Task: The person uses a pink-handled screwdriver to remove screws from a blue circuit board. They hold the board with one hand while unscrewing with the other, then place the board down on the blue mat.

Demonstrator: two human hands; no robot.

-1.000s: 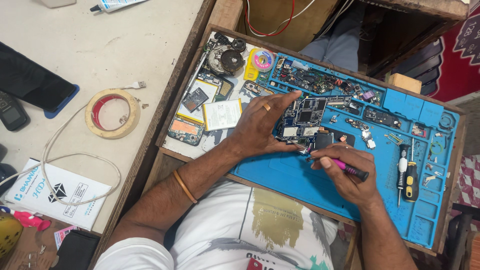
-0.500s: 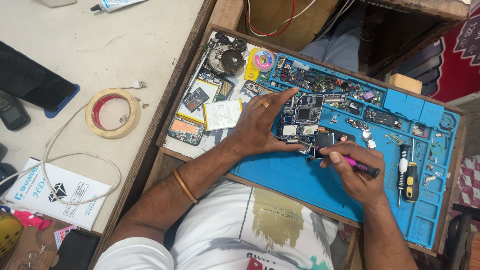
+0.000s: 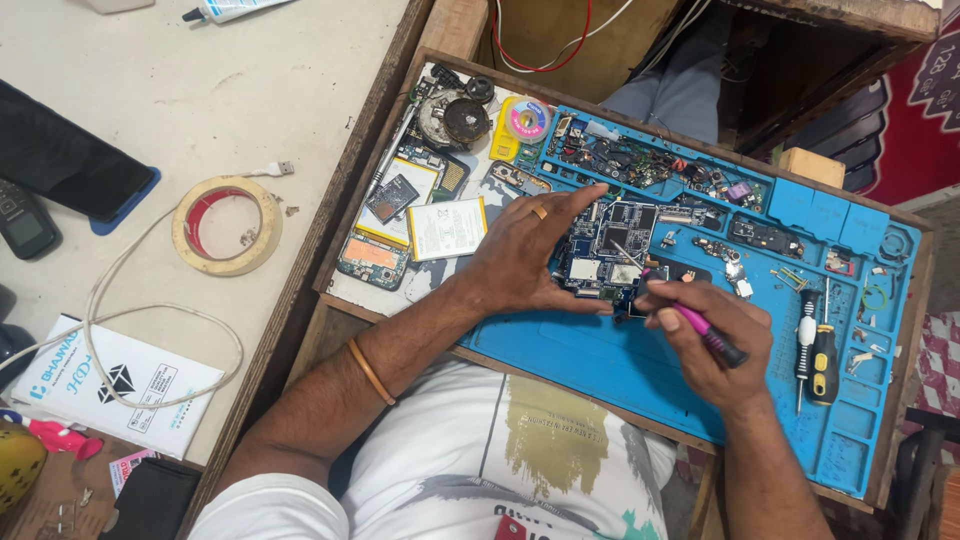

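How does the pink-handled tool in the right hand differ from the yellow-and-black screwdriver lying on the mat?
The pink-handled tool is gripped in the right hand, tilted, its tip at the circuit board; the yellow-and-black screwdriver lies loose near the blue mat's right side, untouched. The pink tool's handle is slim; the screwdriver's is thicker and stubby. Colours differ: pink and black against yellow and black. Both are small hand tools over the same mat.

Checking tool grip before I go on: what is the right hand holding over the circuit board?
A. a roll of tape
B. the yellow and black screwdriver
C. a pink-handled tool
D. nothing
C: the right hand pinches a pink-handled tool, tip down at the circuit board edge.
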